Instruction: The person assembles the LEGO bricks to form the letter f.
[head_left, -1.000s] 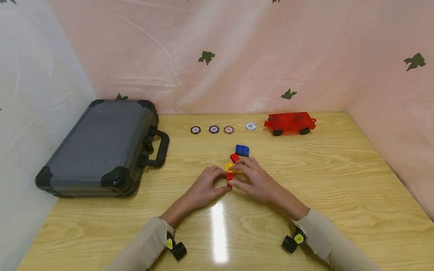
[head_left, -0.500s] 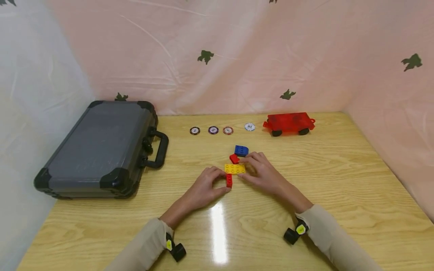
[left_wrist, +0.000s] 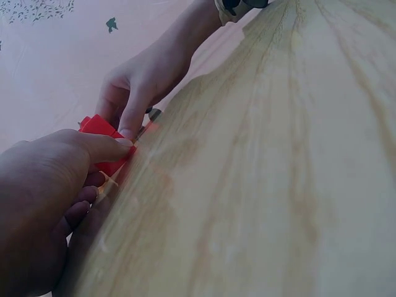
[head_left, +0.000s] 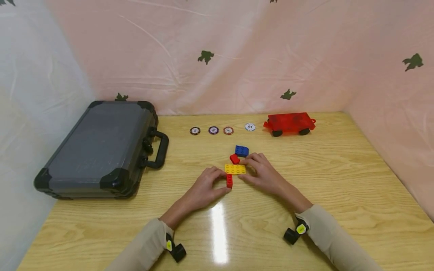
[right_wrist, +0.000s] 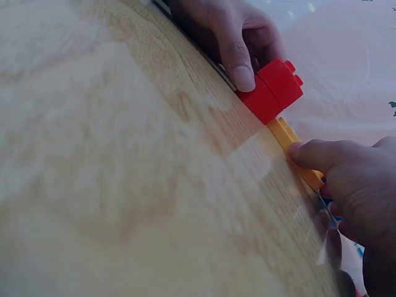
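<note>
In the head view, my left hand [head_left: 207, 186] pinches a red toy brick stack [head_left: 229, 181] between thumb and fingers at its left and near side. The right wrist view shows this stack as two red bricks [right_wrist: 272, 93], one on the other, standing on the table. Directly behind it lies a flat yellow brick [head_left: 235, 169] with studs up. My right hand [head_left: 266, 175] pinches the yellow brick's right end, thumb on the near side and fingers on the far side. Beyond it are a small red brick [head_left: 234, 159] and a blue brick [head_left: 241, 151] with a rounded end.
A grey case [head_left: 98, 146] with a black handle stands at the left. Along the back of the wooden table [head_left: 339, 180] lie several poker chips [head_left: 213, 130]. A red toy wagon [head_left: 289, 123] with black wheels stands at the back right, before the pink cloth.
My right hand has moved off the red stack, rightward to the yellow brick's right end, so the yellow brick shows whole. The left hand stays on the red stack.
</note>
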Action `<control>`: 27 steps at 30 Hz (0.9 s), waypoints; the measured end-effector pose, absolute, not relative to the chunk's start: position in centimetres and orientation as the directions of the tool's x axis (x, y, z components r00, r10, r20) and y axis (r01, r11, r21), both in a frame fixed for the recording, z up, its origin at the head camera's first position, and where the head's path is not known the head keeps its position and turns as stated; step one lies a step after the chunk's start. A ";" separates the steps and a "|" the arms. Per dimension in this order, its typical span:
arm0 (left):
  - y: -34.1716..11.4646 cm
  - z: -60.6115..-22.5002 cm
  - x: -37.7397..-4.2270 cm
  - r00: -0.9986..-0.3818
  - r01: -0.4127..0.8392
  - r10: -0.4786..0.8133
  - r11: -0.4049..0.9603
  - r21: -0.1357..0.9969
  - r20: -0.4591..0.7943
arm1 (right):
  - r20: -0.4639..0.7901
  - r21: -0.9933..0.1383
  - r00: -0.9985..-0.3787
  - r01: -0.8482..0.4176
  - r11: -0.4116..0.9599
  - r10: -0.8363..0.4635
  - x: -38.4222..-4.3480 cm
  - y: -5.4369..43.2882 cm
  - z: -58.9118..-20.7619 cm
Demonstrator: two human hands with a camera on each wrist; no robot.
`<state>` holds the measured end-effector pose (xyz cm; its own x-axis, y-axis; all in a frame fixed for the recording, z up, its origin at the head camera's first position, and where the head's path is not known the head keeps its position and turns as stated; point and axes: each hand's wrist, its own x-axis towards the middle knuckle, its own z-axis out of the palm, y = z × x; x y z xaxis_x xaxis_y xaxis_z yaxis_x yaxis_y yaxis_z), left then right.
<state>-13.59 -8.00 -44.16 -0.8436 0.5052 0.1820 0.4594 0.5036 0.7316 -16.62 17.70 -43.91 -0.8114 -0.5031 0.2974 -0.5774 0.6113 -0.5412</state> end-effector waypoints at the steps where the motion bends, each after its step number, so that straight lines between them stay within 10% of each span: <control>1: -8.0 -44.2 -13.6 -0.843 0.460 0.506 0.503 0.732 0.183 | 0.300 -0.541 -0.810 -0.579 0.610 -0.503 -16.6 17.7 -44.0; 27: -7.9 -44.0 -13.5 -0.836 0.482 0.509 0.503 0.717 0.205 | 0.273 -0.603 -0.841 -0.528 0.597 -0.468 -16.3 17.9 -43.1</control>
<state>-13.49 -7.93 -44.05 -0.8362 0.5088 0.2048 0.4819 0.5032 0.7173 -16.34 17.92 -43.15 -0.8407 -0.4678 0.2727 -0.5282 0.5975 -0.6034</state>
